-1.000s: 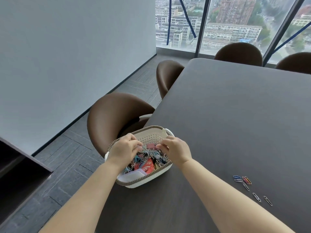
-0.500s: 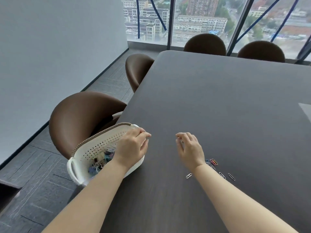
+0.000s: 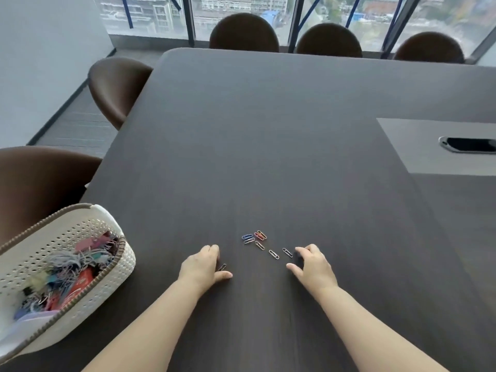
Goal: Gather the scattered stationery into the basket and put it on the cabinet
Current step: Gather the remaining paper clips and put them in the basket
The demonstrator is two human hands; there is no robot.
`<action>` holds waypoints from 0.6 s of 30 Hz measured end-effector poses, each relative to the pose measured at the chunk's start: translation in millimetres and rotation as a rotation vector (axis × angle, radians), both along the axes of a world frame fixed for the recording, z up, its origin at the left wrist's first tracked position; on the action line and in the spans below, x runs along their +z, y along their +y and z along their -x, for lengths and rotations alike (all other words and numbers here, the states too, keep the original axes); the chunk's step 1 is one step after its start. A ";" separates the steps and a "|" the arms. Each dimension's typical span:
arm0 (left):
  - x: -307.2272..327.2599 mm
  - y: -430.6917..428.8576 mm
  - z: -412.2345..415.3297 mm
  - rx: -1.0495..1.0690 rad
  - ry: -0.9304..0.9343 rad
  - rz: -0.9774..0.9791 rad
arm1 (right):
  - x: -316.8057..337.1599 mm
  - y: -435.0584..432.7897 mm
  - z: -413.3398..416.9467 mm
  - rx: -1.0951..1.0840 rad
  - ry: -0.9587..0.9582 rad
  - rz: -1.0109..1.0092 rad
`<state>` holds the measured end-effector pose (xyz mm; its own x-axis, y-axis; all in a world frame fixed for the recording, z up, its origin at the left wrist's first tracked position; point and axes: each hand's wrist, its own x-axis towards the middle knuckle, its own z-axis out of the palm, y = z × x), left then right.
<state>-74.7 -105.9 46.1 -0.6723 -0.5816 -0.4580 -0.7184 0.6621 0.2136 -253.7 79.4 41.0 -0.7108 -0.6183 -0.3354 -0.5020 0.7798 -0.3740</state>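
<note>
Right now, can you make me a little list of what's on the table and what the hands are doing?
table: dark, wide
basket: white, at the left edge, partly past it, tilted, full of coloured stationery
paper clips: small loose group lying between the hands, not yet in the basket
left hand: on the table, one clip at its fingers
right hand: on the table beside the clips, fingers curled
chairs: brown, around the table

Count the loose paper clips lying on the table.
8 paper clips: five clustered, two nearer the right hand at and, and one at the left hand's fingers. The hands may hide more.
</note>
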 end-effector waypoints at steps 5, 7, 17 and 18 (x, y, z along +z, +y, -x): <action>-2.9 -5.8 3.7 0.014 0.111 -0.034 | -3.7 -30.6 -9.0 0.017 -0.036 0.090; -4.5 -7.1 5.0 0.012 0.121 -0.040 | -4.5 -43.3 -14.9 0.020 -0.024 0.093; -4.8 -6.9 34.1 -0.067 0.280 -0.035 | -8.9 -49.9 -17.3 0.036 -0.045 0.163; -4.4 -6.5 40.9 -0.060 0.301 -0.048 | -9.5 -46.8 -16.4 0.033 -0.056 0.199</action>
<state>-115.6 -112.4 41.7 -0.8147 -0.5190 -0.2588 -0.5776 0.6856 0.4432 -237.3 32.6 31.4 -0.6723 -0.6993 -0.2428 -0.5002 0.6710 -0.5473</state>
